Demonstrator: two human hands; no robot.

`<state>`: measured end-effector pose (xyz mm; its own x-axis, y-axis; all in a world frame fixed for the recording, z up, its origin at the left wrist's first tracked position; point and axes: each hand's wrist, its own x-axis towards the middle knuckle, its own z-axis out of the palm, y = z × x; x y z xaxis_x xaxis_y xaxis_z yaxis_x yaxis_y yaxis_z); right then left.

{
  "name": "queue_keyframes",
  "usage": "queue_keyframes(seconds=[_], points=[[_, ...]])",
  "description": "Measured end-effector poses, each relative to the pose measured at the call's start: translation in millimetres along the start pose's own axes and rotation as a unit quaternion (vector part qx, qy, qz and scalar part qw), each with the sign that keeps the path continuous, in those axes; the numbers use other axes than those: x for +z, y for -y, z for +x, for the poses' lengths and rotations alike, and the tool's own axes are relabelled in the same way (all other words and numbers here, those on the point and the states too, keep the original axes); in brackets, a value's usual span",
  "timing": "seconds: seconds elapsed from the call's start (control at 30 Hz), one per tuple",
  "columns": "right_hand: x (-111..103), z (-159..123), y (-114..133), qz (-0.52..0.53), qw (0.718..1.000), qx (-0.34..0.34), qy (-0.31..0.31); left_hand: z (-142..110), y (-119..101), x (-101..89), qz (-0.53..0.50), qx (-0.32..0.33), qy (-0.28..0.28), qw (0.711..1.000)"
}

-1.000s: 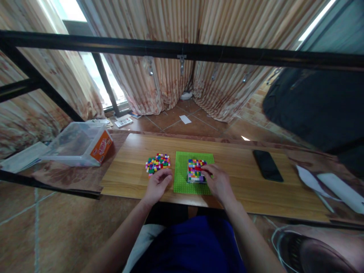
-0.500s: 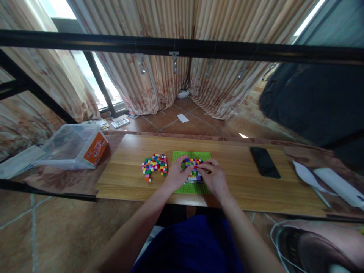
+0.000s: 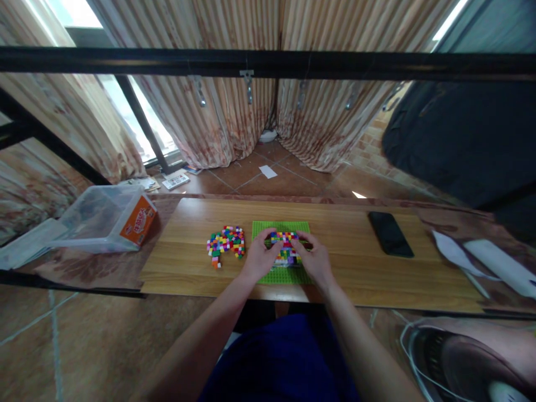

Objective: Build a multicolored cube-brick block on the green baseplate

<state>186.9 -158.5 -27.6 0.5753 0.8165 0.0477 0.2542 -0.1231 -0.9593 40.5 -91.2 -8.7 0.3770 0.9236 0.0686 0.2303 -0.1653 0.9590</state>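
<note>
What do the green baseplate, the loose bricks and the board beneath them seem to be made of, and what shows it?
Green baseplate: likely moulded plastic, matt-looking, covered in small studs.
Loose bricks: probably plastic, in solid bright colours; gloss unclear.
Board: wood or wood-look laminate, smooth, with lengthwise grain and a pale sheen.

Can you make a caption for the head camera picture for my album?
Two hands at a colorful brick block on a green baseplate, with loose bricks nearby.
</note>
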Motion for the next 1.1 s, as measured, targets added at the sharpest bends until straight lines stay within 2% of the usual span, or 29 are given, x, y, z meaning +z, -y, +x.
queue_keyframes(seconds=[0.2, 0.53, 0.87, 1.1], points=[[1.4, 1.6, -2.6, 0.01, 1.0, 0.0, -0.003, 3.3, 4.9, 4.6, -0.084, -0.032, 0.003, 0.996], [3.5, 0.0, 4.1, 0.037, 0.999, 0.007, -0.004, 6.7, 2.5, 4.6, -0.132, -0.041, -0.015, 0.99], [0.9, 5.8, 4.4, 0.076, 0.997, 0.019, 0.006, 8.5, -4.8, 4.0, -0.242, -0.122, 0.004, 0.963], [-0.8, 6.3, 3.8, 0.073, 0.997, 0.021, 0.013, 8.0, -10.5, 2.4, -0.245, -0.136, 0.021, 0.96]])
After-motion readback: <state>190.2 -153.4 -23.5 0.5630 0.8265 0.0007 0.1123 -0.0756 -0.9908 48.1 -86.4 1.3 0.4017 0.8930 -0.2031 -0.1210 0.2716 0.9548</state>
